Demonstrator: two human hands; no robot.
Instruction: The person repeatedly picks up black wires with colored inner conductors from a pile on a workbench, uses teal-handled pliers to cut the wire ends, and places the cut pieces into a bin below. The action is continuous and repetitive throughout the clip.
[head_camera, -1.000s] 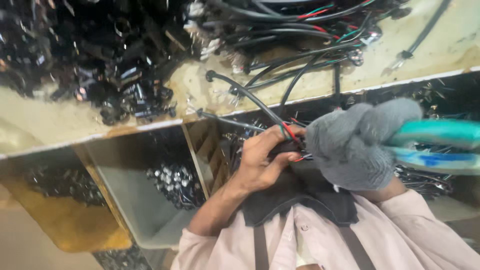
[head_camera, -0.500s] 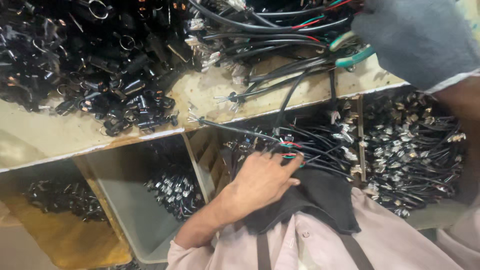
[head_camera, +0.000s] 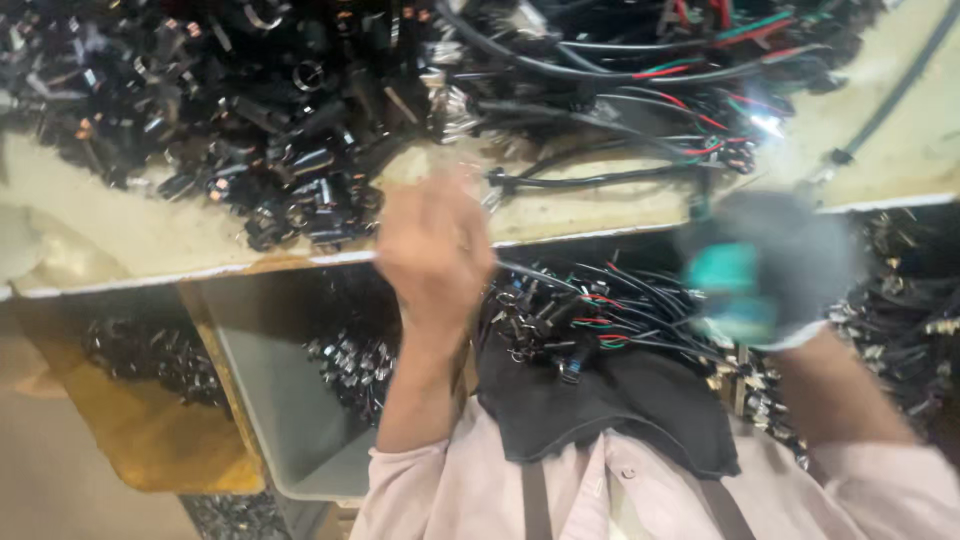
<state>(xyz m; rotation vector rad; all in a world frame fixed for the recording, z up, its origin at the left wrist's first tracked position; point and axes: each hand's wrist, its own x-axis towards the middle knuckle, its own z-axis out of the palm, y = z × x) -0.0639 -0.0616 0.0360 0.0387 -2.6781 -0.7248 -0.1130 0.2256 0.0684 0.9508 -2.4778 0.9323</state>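
Observation:
My bare left hand (head_camera: 435, 250) is raised at the front edge of the workbench (head_camera: 130, 240), blurred by motion, its back toward me. A thin black cable runs from beside it toward the right. My right hand (head_camera: 775, 265) wears a grey glove and is closed on a teal-handled hand tool (head_camera: 735, 290), also blurred. It hovers over a bundle of black cables with red and green wires (head_camera: 590, 310) lying below the bench edge, above a black cloth (head_camera: 600, 410) on my lap.
A heap of black connectors (head_camera: 280, 130) and more black cables (head_camera: 620, 70) cover the bench. Below it stand a grey bin (head_camera: 270, 410) with small metal parts (head_camera: 345, 365) and a yellow bin (head_camera: 150, 440). Further connectors (head_camera: 900, 320) lie at the right.
My left hand has lifted off the cable bundle up to the bench edge. My gloved right hand has come down from the upper right with the teal tool to above the bundle.

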